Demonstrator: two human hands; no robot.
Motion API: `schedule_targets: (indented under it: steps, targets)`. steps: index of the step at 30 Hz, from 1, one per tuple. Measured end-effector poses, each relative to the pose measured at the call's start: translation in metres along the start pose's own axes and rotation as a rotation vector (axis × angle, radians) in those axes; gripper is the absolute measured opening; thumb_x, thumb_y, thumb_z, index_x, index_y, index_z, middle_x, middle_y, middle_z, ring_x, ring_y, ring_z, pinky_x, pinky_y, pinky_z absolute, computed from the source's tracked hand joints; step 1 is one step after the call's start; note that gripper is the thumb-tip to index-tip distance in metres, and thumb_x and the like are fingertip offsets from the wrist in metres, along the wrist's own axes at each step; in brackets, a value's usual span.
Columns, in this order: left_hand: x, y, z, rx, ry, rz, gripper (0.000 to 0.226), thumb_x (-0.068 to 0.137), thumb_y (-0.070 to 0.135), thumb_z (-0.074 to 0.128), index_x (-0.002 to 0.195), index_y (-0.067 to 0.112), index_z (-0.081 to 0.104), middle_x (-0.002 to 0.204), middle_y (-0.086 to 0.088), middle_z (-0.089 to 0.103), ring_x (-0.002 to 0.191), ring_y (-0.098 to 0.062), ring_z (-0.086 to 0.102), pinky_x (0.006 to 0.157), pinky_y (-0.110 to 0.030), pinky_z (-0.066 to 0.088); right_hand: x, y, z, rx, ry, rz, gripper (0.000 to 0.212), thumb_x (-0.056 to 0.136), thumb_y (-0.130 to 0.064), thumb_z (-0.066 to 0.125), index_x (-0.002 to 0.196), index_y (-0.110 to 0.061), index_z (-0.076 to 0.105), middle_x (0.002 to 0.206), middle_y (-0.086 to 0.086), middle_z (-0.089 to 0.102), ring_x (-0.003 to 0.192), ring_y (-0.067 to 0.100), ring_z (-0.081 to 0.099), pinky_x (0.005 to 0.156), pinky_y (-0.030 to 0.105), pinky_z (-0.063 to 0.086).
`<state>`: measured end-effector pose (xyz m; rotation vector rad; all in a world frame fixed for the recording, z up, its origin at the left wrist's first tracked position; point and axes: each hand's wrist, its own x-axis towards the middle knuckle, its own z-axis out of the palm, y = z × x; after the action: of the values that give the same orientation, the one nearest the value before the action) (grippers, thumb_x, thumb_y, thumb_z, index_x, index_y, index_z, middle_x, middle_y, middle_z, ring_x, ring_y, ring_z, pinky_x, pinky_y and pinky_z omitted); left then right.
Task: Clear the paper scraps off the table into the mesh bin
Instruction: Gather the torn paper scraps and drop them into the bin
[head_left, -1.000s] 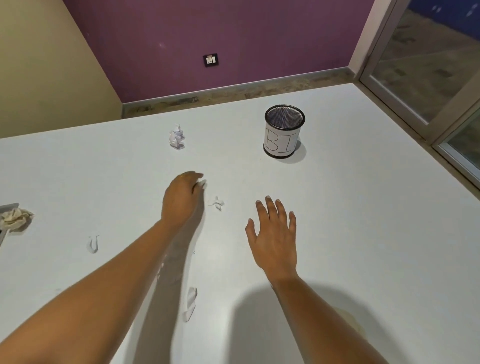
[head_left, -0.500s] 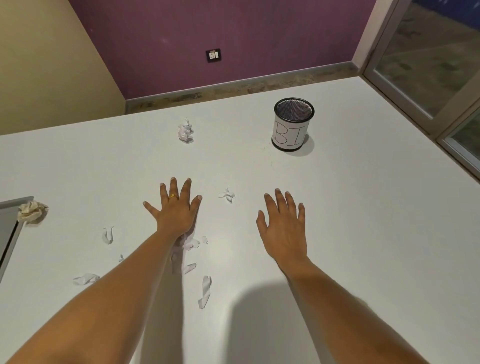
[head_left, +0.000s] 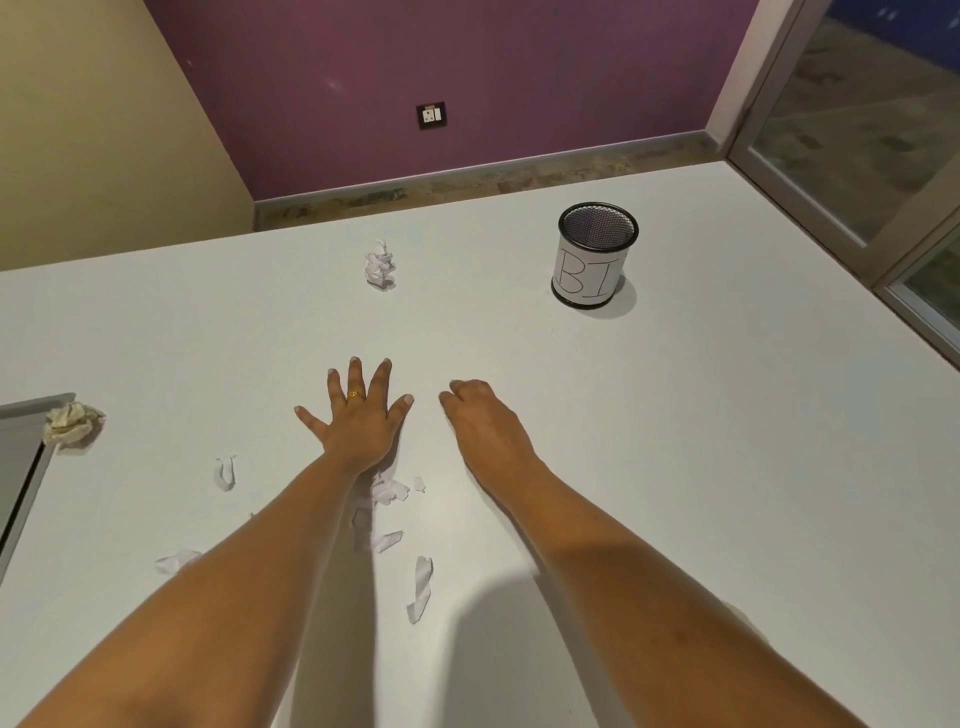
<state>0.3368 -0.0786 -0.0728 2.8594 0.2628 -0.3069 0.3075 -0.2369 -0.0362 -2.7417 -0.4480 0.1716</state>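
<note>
Both hands were down on the white table (head_left: 727, 467). The left hand (head_left: 358, 418) lay flat with its fingers spread wide, and it held nothing. It had stayed that way for the last half second.

The right hand (head_left: 485, 415) had changed. A moment before, its fingers were straight and it lay a bit to the right of a small scrap. Now it had slid to the left, and its fingers were curled down over the spot where the small scrap had been. The small scrap could not be seen any more, so it was most likely under those fingers. I could not tell if the hand had really got hold of it.

The mesh bin (head_left: 597, 260) stood far off on the right, well apart from both hands. I could see no paper in it, so the job looked to be just starting. If the right hand did have the small scrap, it would next have to lift it and carry it far and right to the bin.

Lots of paper was left. A white paper ball (head_left: 379, 267) sat far away, left of the bin. A tan paper ball (head_left: 72, 423) sat at the left edge. A little pile (head_left: 389, 488) lay by the left wrist, and a torn strip (head_left: 421, 587) lay nearer.
</note>
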Motion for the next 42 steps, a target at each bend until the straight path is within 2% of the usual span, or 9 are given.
schedule_targets:
  steps: [5, 8, 12, 17, 22, 24, 29, 34, 42]
  targets:
    - [-0.001, 0.001, -0.002, -0.011, -0.003, 0.0, 0.057, 0.093, 0.057, 0.02, 0.145, 0.039, 0.005, 0.159, 0.002, -0.006, 0.145, -0.025, -0.013, 0.107, -0.069, -0.006, 0.004, 0.005, -0.011, -0.116, -0.038, -0.02, 0.029, 0.079, 0.02, 0.038, 0.082, -0.007, 0.05, 0.095, 0.015, 0.053, 0.1, 0.026, 0.046, 0.066, 0.032, 0.034]
    - [-0.001, 0.002, -0.003, -0.015, -0.004, -0.003, 0.057, 0.093, 0.057, 0.021, 0.145, 0.04, 0.006, 0.159, 0.003, -0.006, 0.145, -0.024, -0.013, 0.107, -0.068, -0.005, 0.003, 0.012, -0.018, -0.129, -0.032, -0.041, 0.039, 0.078, 0.019, 0.041, 0.059, -0.012, 0.026, 0.066, 0.005, 0.028, 0.084, 0.02, 0.035, 0.066, 0.031, 0.03]
    - [-0.001, 0.001, -0.003, -0.026, -0.003, -0.011, 0.056, 0.093, 0.057, 0.022, 0.145, 0.041, 0.006, 0.159, 0.003, -0.005, 0.145, -0.023, -0.013, 0.107, -0.068, -0.005, 0.014, 0.027, -0.04, -0.009, 0.038, 0.044, 0.041, 0.085, 0.01, 0.042, 0.057, -0.012, 0.022, 0.083, 0.012, 0.038, 0.082, 0.019, 0.036, 0.068, 0.027, 0.027]
    - [-0.002, 0.001, -0.004, -0.025, -0.001, -0.014, 0.057, 0.093, 0.057, 0.022, 0.145, 0.041, 0.005, 0.159, 0.004, -0.005, 0.145, -0.023, -0.012, 0.107, -0.068, -0.005, 0.038, 0.054, -0.085, 0.273, 0.227, 0.175, 0.027, 0.09, 0.0, 0.036, 0.096, 0.01, 0.06, 0.106, 0.028, 0.059, 0.099, 0.035, 0.056, 0.083, 0.037, 0.044]
    - [-0.001, 0.001, -0.003, -0.022, 0.0, -0.022, 0.057, 0.093, 0.058, 0.022, 0.144, 0.042, 0.006, 0.159, 0.004, -0.005, 0.145, -0.023, -0.012, 0.107, -0.068, -0.005, 0.071, 0.083, -0.126, 0.464, 0.458, 0.356, 0.024, 0.091, 0.003, 0.038, 0.083, 0.007, 0.06, 0.081, 0.013, 0.055, 0.083, 0.026, 0.05, 0.069, 0.023, 0.033]
    - [0.001, 0.0, -0.001, -0.023, 0.0, -0.024, 0.057, 0.092, 0.058, 0.023, 0.144, 0.042, 0.006, 0.159, 0.004, -0.005, 0.145, -0.023, -0.012, 0.107, -0.068, -0.005, 0.08, 0.091, -0.137, 0.364, 0.504, 0.373, 0.023, 0.091, 0.003, 0.04, 0.077, 0.0, 0.058, 0.077, 0.012, 0.049, 0.08, 0.023, 0.044, 0.069, 0.026, 0.033]
    - [0.001, 0.0, -0.001, -0.036, -0.003, -0.026, 0.056, 0.092, 0.058, 0.024, 0.144, 0.043, 0.006, 0.159, 0.005, -0.006, 0.145, -0.022, -0.013, 0.107, -0.068, -0.005, 0.097, 0.101, -0.148, 0.128, 0.502, 0.455, 0.029, 0.085, 0.011, 0.047, 0.109, 0.005, 0.063, 0.111, 0.024, 0.064, 0.102, 0.036, 0.06, 0.088, 0.037, 0.051]
    - [0.001, 0.0, -0.003, -0.043, -0.017, -0.032, 0.057, 0.093, 0.057, 0.024, 0.144, 0.043, 0.006, 0.159, 0.006, -0.007, 0.145, -0.022, -0.014, 0.107, -0.067, -0.005, 0.102, 0.11, -0.146, 0.094, 0.517, 0.447, 0.022, 0.087, 0.009, 0.045, 0.098, 0.006, 0.064, 0.103, 0.023, 0.064, 0.097, 0.035, 0.06, 0.075, 0.034, 0.048]
    - [0.0, 0.0, -0.006, -0.066, -0.052, -0.028, 0.052, 0.095, 0.051, 0.025, 0.144, 0.043, 0.006, 0.158, 0.006, -0.008, 0.145, -0.021, -0.014, 0.108, -0.066, -0.007, 0.092, 0.112, -0.149, 0.152, 0.541, 0.393, 0.027, 0.087, 0.008, 0.046, 0.105, 0.004, 0.065, 0.109, 0.022, 0.064, 0.102, 0.035, 0.059, 0.085, 0.04, 0.051]
